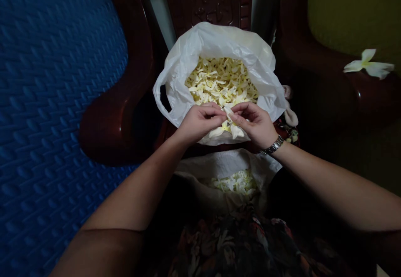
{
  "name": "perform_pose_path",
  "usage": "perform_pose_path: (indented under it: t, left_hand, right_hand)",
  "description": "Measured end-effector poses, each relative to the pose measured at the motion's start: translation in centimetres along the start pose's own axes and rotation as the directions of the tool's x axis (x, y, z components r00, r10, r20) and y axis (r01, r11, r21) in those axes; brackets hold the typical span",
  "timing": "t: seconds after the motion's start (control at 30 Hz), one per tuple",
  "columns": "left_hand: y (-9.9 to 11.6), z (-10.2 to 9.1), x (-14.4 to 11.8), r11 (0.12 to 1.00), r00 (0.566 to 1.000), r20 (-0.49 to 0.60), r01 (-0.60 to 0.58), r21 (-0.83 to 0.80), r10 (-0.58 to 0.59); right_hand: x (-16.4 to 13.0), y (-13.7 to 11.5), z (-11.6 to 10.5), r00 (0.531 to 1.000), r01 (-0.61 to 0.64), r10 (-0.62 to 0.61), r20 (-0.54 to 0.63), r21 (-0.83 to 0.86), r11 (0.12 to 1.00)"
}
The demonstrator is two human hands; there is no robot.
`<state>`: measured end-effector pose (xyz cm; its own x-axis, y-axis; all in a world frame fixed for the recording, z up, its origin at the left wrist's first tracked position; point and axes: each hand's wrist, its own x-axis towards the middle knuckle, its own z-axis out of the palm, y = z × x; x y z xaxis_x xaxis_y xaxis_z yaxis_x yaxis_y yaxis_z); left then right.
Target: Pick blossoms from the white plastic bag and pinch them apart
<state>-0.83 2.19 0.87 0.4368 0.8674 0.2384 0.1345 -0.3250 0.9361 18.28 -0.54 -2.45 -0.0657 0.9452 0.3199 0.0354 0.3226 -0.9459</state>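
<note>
Both my hands meet over the near rim of a white plastic bag (184, 59), which is filled with pale yellow-white flowers (219, 78). Between my fingertips is a white flower (229, 110). My left hand (202, 120) pinches at its left side, thumb and fingers pressed together. My right hand (252, 120), with a metal watch (274, 145) at the wrist, pinches it from the right. Just below the fingers, more white petals with a yellow centre (224, 129) show; whether they belong to the same flower I cannot tell.
A second white bag (209, 164) with greenish-white flower pieces (238, 181) sits nearer my lap. The first bag rests on a dark carved wooden chair (213, 1) with curved armrests. A loose white flower (368, 64) lies on the right armrest. Blue textured matting (56, 80) spreads at left.
</note>
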Motion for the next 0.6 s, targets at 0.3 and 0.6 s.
perform_pose_path:
  t: [0.3,0.6]
  left_hand:
    - [-0.11,-0.01,0.00,1.000,1.000,-0.005,0.003,0.000,-0.003]
    - [-0.25,0.15,0.02,0.998,1.000,-0.018,-0.023,0.065,0.025]
  right_hand:
    - [0.02,0.14,0.06,1.000,-0.005,0.006,-0.016,0.018,1.000]
    - [0.02,0.42,0.51,0.987,-0.158,0.163,-0.004,0.229,0.961]
